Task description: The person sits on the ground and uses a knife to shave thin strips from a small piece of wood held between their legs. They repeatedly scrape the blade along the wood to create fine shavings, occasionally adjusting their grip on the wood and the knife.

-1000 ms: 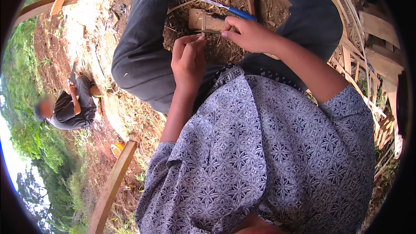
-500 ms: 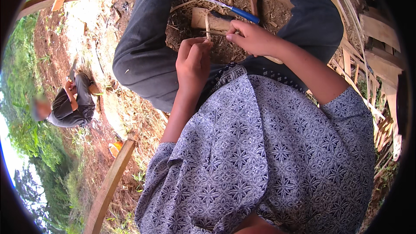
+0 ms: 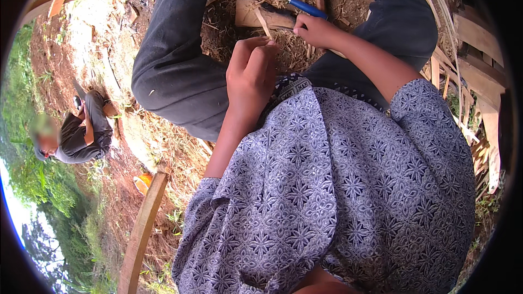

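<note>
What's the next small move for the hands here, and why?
Probably steady the thin wooden strip against the wooden block with the left hand: it grips only the near end, while the far end slants across the block in view. The right hand is apart from the strip, giving no support.

I pinch a thin, pale wooden strip in my left hand; it slants up and leftward from my fingertips, its bare end seen against a wooden block. Beneath my right hand's wrist, a slim pale handle shows, mostly hidden.
</note>
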Action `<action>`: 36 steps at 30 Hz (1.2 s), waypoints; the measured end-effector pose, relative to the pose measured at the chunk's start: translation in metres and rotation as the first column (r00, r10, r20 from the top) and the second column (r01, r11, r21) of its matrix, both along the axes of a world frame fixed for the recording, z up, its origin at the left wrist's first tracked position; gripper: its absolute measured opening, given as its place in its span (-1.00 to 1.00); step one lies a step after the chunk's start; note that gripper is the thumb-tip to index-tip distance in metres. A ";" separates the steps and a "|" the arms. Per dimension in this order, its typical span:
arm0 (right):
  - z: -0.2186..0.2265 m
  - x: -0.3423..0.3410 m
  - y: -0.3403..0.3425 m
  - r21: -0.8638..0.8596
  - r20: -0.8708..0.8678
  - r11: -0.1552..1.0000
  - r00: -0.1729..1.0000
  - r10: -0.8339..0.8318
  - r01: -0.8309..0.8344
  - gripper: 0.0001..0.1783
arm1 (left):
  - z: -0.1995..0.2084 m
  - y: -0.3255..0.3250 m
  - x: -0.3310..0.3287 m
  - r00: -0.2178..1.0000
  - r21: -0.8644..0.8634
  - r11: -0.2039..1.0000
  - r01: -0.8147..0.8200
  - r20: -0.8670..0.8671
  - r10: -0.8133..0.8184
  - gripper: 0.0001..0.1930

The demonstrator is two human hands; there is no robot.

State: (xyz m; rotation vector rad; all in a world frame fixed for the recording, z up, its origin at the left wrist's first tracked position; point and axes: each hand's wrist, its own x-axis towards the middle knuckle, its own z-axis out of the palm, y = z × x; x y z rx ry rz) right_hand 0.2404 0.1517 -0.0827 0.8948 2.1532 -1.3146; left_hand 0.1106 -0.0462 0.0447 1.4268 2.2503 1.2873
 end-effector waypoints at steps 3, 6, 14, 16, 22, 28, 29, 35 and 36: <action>0.029 -0.007 0.010 -0.065 0.071 0.961 0.962 -0.265 0.270 -0.72 | 0.003 -0.004 -0.001 1.000 -0.002 1.000 0.008 0.021 -0.008 -0.75; 0.089 -0.019 0.005 -0.216 0.005 0.946 0.969 -0.248 0.243 -0.71 | -0.001 -0.008 -0.001 1.000 0.006 1.000 0.003 0.009 -0.003 -0.76; 0.110 -0.029 -0.003 -0.172 -0.017 0.985 1.000 0.003 -0.006 -0.72 | -0.009 -0.004 0.000 1.000 0.033 0.999 0.012 0.009 -0.012 -0.78; 0.108 -0.032 -0.001 -0.163 -0.032 0.986 0.999 0.019 -0.024 -0.73 | -0.009 -0.005 0.002 1.000 0.032 0.999 -0.003 -0.004 0.003 -0.78; 0.040 -0.028 0.006 0.054 -0.053 0.998 0.999 -0.010 0.013 -0.73 | -0.009 0.002 0.008 0.999 0.043 0.998 0.046 -0.005 -0.046 -0.79; 0.033 -0.025 0.007 -0.114 0.033 0.956 0.962 -0.270 0.272 -0.73 | 0.004 -0.004 0.001 0.998 0.018 1.000 0.015 0.053 -0.015 -0.80; 0.056 -0.027 0.006 -0.153 0.018 0.953 0.965 -0.262 0.261 -0.70 | 0.005 -0.004 -0.001 0.998 0.016 1.000 0.017 0.053 -0.018 -0.80; 0.128 -0.028 0.010 -0.239 0.059 0.971 0.998 0.000 0.014 -0.71 | -0.004 -0.007 -0.002 0.998 0.025 0.998 0.050 0.041 -0.051 -0.78; 0.130 -0.028 0.012 -0.235 0.069 0.972 0.997 0.031 -0.013 -0.71 | -0.006 -0.005 -0.001 0.998 0.032 0.998 0.050 0.041 -0.052 -0.77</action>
